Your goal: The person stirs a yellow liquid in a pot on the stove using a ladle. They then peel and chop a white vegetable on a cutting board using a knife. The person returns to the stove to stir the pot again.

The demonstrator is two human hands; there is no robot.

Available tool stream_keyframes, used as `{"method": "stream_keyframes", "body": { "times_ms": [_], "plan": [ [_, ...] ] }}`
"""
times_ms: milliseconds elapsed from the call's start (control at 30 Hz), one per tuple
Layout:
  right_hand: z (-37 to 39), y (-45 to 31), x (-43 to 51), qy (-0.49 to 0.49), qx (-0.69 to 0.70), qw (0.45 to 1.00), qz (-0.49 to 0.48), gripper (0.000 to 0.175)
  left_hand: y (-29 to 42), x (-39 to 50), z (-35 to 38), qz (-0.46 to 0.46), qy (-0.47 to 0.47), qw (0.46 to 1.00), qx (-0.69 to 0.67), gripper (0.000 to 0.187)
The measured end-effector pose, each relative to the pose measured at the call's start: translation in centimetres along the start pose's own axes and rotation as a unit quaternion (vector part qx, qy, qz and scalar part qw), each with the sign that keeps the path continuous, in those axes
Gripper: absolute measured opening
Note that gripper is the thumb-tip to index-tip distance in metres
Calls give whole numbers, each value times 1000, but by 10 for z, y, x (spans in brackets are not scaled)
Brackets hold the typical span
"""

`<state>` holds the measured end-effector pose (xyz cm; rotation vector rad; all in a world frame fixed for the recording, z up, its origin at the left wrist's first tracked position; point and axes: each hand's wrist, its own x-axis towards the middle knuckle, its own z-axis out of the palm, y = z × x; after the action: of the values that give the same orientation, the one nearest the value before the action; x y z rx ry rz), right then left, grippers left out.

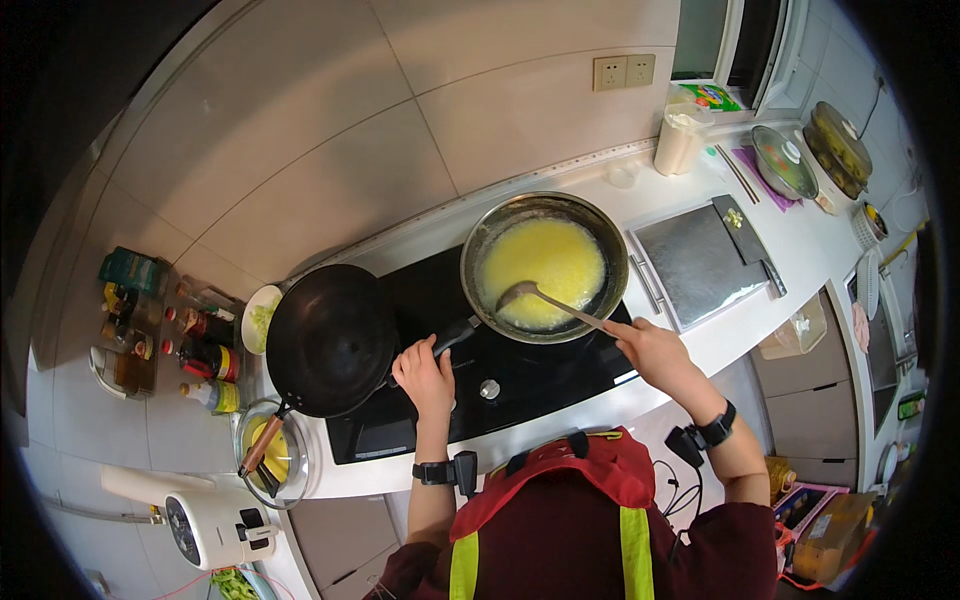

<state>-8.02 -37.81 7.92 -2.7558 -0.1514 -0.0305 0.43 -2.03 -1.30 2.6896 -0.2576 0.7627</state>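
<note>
My left hand (425, 375) is closed around the black handle of a wide steel pan (469, 262) on the black cooktop (525, 379). Yellow, frothy liquid (551, 259) covers much of the pan's bottom. In my right hand (654, 354) is the handle of a metal ladle (559, 304), whose bowl rests in the liquid at its lower left side. A black wok (330, 337) stands left of my left hand, its wooden handle (262, 446) reaching over a glass bowl (298, 450) with yellow contents.
Sauce bottles (210, 360) and a white bowl of chopped greens (260, 319) stand left of the wok. On the right counter lie a cutting board (694, 259) and a cleaver (742, 229); beyond are a flour container (681, 142) and a lidded glass bowl (784, 161). An air fryer (217, 529) is lower left.
</note>
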Motion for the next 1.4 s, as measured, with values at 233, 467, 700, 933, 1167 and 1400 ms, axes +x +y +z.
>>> {"method": "stream_keyframes", "body": {
  "times_ms": [233,467,700,933,1167,1400],
  "plan": [
    [31,-6,58,28,-63,997,37,39,-1,0,1,-4,-4,1000,6,38],
    [33,16,76,82,-119,985,99,36,0,1,-2,2,0,1000,8,37],
    [-4,46,22,68,-58,988,125,36,2,1,-2,0,0,1000,20,36],
    [-40,41,-35,7,0,991,133,33,1,0,0,-8,-7,1000,12,37],
    [-53,24,-44,32,55,994,86,30,1,1,-1,-4,-8,1000,15,35],
    [-56,26,-41,-12,2,998,64,31,3,1,-2,-2,4,1000,15,35]
  ]
}}
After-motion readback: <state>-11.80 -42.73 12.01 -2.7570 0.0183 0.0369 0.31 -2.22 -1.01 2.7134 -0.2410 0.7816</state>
